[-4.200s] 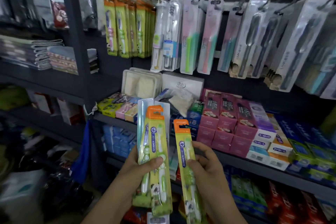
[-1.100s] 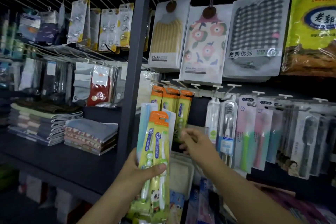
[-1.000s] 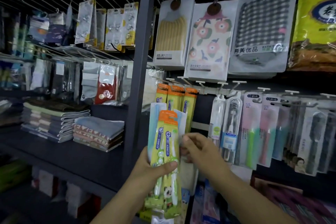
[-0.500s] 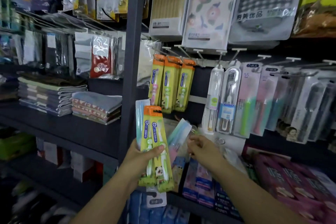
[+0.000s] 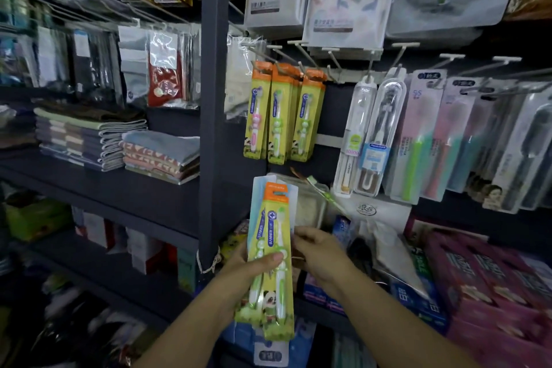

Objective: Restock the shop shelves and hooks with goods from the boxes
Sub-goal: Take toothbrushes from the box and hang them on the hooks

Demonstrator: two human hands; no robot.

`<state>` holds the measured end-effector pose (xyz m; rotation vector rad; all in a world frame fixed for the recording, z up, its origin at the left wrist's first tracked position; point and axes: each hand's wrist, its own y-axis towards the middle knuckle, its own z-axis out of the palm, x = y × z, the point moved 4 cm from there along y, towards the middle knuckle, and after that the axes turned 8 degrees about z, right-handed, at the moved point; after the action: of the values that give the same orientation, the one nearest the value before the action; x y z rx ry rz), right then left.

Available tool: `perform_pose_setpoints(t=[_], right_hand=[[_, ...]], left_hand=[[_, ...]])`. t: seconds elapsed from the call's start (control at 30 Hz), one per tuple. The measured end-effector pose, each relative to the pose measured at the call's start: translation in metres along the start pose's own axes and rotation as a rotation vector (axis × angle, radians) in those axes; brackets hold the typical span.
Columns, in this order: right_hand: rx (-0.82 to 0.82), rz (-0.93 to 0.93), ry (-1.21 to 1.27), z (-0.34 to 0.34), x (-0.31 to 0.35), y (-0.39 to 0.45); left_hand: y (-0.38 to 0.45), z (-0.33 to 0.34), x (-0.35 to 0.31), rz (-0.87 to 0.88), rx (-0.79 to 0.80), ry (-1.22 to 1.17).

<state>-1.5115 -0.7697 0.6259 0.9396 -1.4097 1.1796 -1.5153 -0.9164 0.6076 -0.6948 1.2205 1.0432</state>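
Folded towels [image 5: 89, 140] lie stacked left of a dark upright post [image 5: 213, 98].
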Motion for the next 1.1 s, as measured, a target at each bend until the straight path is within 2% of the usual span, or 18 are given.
perform_pose_setpoints(t=[0.17, 0.3, 0.47, 0.63, 0.73, 0.9, 1.1], right_hand=[[-0.057, -0.091, -0.067, 0.001, 0.002, -0.012], [-0.085, -0.166, -0.131, -0.002, -0.001, -0.023], [0.069, -0.076, -0.097, 0.007, -0.017, -0.030], [0.126, -0.039, -0.061, 0.020, -0.030, -0.032], [0.126, -0.072, -0.048, 0.026, -0.030, -0.037], [0.072, -0.047, 0.114, 0.032, -0.028, -0.038], [-0.006, -0.016, 0.075, 0.046, -0.026, -0.023]], left_hand=[[-0.009, 0.006, -0.004, -0.014, 0.032, -0.028], [-0.014, 0.009, -0.005, 0.017, -0.001, -0.014], [-0.024, 0.016, 0.000, 0.104, -0.035, 0.078], [-0.036, 0.016, 0.008, 0.137, -0.110, 0.136], [-0.042, 0.010, 0.011, 0.130, -0.151, 0.117], [-0.044, 0.004, 0.004, 0.121, -0.148, 0.070], [-0.044, -0.019, 0.001, 0.097, -0.127, 0.090]])
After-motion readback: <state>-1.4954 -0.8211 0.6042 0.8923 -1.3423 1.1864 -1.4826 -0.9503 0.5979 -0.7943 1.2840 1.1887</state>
